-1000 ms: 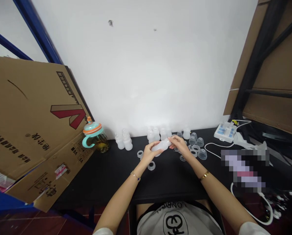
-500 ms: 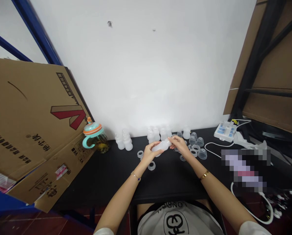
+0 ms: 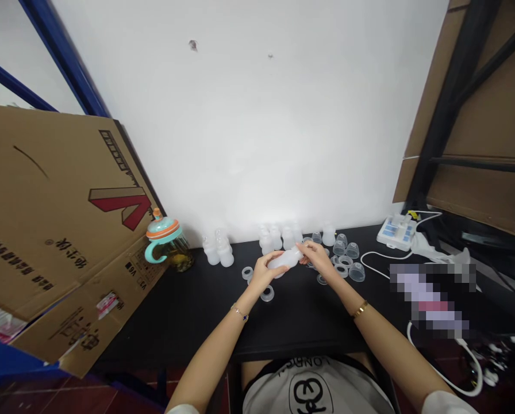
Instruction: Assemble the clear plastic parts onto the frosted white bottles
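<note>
A white bottle (image 3: 284,260) is held tilted between my two hands above the black table. My left hand (image 3: 266,268) is wrapped round its body, while the fingers of my right hand (image 3: 313,255) pinch its upper end, partly hiding it. Behind my hands stand several white bottles (image 3: 275,236), and another group (image 3: 218,251) is further left. To the right lie several clear domed caps (image 3: 352,250) and rings (image 3: 341,269). One ring (image 3: 266,294) rests on the table just below the held bottle, and another (image 3: 247,273) is left of my left hand.
A jug with a turquoise lid (image 3: 162,229) stands at the left beside a large cardboard box (image 3: 59,218). At the right are a white power strip (image 3: 396,232), white cables and a blurred-out object (image 3: 432,299). A white wall (image 3: 257,132) rises behind the table (image 3: 188,322).
</note>
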`<action>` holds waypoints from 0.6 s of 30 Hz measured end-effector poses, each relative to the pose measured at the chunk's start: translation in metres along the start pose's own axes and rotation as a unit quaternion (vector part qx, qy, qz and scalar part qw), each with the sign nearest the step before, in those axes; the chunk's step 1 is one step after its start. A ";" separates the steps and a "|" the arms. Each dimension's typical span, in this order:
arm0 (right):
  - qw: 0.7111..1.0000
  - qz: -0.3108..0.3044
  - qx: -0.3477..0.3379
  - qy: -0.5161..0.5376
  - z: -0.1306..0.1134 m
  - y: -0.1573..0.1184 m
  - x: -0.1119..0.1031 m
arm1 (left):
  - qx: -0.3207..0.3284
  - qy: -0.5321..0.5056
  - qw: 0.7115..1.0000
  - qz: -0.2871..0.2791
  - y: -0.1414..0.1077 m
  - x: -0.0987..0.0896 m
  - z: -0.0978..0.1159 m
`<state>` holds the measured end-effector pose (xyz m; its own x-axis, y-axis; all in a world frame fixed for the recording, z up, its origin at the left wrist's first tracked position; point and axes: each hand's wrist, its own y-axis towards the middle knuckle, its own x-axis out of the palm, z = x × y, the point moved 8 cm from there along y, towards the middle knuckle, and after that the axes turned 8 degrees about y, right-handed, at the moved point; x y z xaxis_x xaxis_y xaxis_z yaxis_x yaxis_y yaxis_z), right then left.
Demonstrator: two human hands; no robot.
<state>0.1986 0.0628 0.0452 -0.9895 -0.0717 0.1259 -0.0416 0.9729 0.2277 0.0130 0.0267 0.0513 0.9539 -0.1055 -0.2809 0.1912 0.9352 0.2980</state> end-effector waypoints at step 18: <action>0.999 0.002 -0.027 -0.029 -0.002 -0.001 -0.002 | 0.002 0.021 1.000 -0.002 -0.001 0.001 0.000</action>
<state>0.2007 0.0616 0.0471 -0.9960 -0.0534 0.0720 -0.0313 0.9597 0.2791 0.0143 0.0258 0.0511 0.9429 -0.0948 -0.3194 0.1955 0.9336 0.3001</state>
